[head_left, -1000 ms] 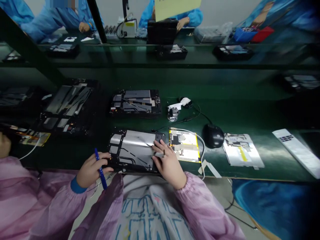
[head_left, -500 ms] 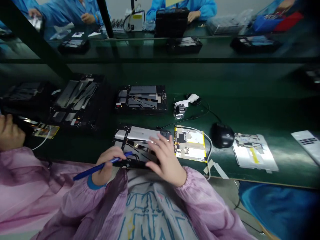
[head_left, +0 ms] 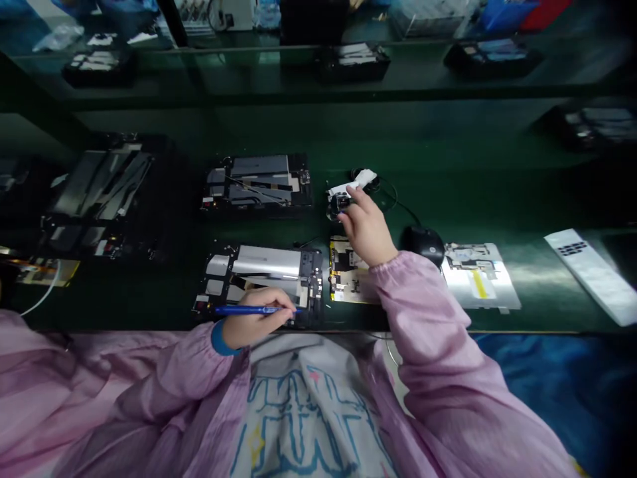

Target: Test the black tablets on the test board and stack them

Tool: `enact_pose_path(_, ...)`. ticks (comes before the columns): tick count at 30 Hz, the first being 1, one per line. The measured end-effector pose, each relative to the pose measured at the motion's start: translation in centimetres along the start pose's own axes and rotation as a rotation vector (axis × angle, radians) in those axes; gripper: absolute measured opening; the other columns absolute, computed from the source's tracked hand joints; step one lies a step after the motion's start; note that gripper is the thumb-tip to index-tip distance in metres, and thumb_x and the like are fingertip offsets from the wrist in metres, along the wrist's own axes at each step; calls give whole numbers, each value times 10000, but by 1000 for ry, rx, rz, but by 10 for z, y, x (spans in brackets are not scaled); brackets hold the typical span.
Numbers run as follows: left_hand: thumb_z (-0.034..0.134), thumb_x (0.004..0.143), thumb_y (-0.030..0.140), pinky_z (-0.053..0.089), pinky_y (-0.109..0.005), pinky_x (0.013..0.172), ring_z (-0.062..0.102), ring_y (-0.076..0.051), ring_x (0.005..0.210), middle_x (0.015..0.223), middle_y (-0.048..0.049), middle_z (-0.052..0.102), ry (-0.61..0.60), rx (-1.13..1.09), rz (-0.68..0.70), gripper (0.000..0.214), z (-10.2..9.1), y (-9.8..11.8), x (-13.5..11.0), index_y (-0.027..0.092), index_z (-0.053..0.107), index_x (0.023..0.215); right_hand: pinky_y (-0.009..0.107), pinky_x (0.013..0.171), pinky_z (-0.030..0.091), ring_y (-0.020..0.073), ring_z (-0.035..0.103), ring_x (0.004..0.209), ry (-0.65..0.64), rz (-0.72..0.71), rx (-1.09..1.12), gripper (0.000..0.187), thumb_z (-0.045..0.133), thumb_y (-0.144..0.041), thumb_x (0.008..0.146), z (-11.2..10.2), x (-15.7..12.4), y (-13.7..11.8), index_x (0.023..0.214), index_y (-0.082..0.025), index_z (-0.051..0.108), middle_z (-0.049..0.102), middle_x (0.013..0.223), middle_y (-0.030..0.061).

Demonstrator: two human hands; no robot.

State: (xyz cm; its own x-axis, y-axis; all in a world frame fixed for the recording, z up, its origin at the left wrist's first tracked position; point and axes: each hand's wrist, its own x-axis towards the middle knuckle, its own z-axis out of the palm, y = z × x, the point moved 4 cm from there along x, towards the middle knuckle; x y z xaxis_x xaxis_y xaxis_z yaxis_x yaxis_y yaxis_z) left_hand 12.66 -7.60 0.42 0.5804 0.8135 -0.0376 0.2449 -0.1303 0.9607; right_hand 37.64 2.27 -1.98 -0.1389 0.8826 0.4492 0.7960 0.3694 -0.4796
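My left hand (head_left: 256,318) is closed round a blue pen-shaped tool (head_left: 243,310), held level with its tip pointing right. It is over the lower part of an opened tablet (head_left: 269,260), whose silver battery cells and black frame show. My right hand (head_left: 367,226) reaches forward to a small shiny metal-and-clear holder (head_left: 339,204). Its index finger and thumb are apart at the holder's right side; whether they touch it is unclear. Under my right wrist lies a yellow-edged tablet panel (head_left: 351,282), partly covered by the sleeve.
Another opened tablet (head_left: 259,186) lies behind, with a larger stack (head_left: 104,192) to the left. A black rounded device (head_left: 424,245) with a cable sits right, beside a silver panel (head_left: 480,275) and a white strip (head_left: 592,275). A co-worker's pink sleeve (head_left: 24,378) is at left.
My right hand has left the near tablet and moved forward and right to the metal holder. My left hand has shifted right over the tablet, the pen-shaped tool now nearly level. The camera view has shifted.
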Motion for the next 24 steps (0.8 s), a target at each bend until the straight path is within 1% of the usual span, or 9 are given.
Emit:
enact_pose_path(3, 583, 767, 156, 491, -233, 587, 637, -150, 655, 731, -53, 676, 1, 147, -41, 48, 11, -8, 8, 145, 630, 763, 489, 1084, 391, 304, 505, 1261, -79, 43, -23, 213, 426, -252, 934, 18, 13, 17, 862, -138, 591, 491, 1393, 213)
enact_pose_path(7, 563, 749, 126, 477, -236, 602, 640, -154, 666, 712, -40, 673, -9, 235, 22, 61, 15, -9, 10, 156, 608, 721, 631, 1093, 296, 348, 504, 1255, -140, 55, -107, 206, 420, -235, 932, 25, 16, 19, 896, -137, 597, 501, 1397, 200)
enact_pose_path(11, 545, 715, 83, 464, -237, 594, 630, -151, 646, 683, -30, 659, -18, 272, 75, 96, 17, -6, 11, 162, 582, 675, 694, 1077, 252, 388, 319, 1401, -122, 57, -79, 181, 434, -240, 930, 15, 8, 9, 858, -153, 575, 453, 1444, 186)
enact_pose_path(13, 546, 708, 71, 460, -238, 587, 627, -151, 642, 676, -27, 654, -21, 275, 92, 105, 18, -7, 10, 163, 572, 663, 691, 1078, 258, 386, 249, 1434, -89, 24, -33, 172, 446, -246, 931, 8, -4, -7, 855, -158, 572, 442, 1449, 184)
enact_pose_path(14, 551, 714, 73, 463, -239, 587, 626, -151, 644, 677, -28, 651, -12, 264, 99, 103, 17, -8, 10, 163, 571, 667, 676, 1079, 278, 376, 268, 1429, -87, -7, 3, 164, 454, -249, 931, 4, -12, -19, 863, -162, 575, 458, 1431, 181)
enact_pose_path(16, 562, 749, 94, 480, -241, 587, 626, -148, 646, 693, -33, 646, 35, 170, 100, 84, 14, -9, 7, 163, 570, 702, 620, 1072, 346, 335, 389, 1368, -117, -88, 95, 143, 474, -255, 934, -1, -33, -47, 894, -180, 589, 551, 1321, 158)
enact_pose_path(18, 567, 803, 139, 495, -231, 552, 619, -133, 619, 721, -36, 638, 112, -18, 81, 53, 8, -10, 4, 165, 557, 759, 565, 1039, 413, 300, 503, 1248, -185, -169, 165, 129, 498, -264, 934, -3, -55, -76, 918, -197, 607, 626, 1158, 129)
enact_pose_path(20, 566, 851, 190, 482, -204, 477, 597, -109, 559, 742, -32, 625, 184, -202, 65, 67, 4, -10, 1, 168, 528, 800, 535, 1007, 445, 280, 540, 1145, -243, -208, 183, 129, 505, -256, 936, -2, -73, -98, 947, -198, 619, 641, 1071, 114)
enact_pose_path(24, 582, 881, 242, 451, -172, 418, 572, -83, 517, 763, -26, 610, 248, -298, 53, 133, 2, -8, -3, 169, 500, 807, 502, 959, 472, 273, 521, 1071, -243, -224, 196, 145, 512, -249, 935, 1, -90, -115, 977, -167, 624, 626, 1015, 120)
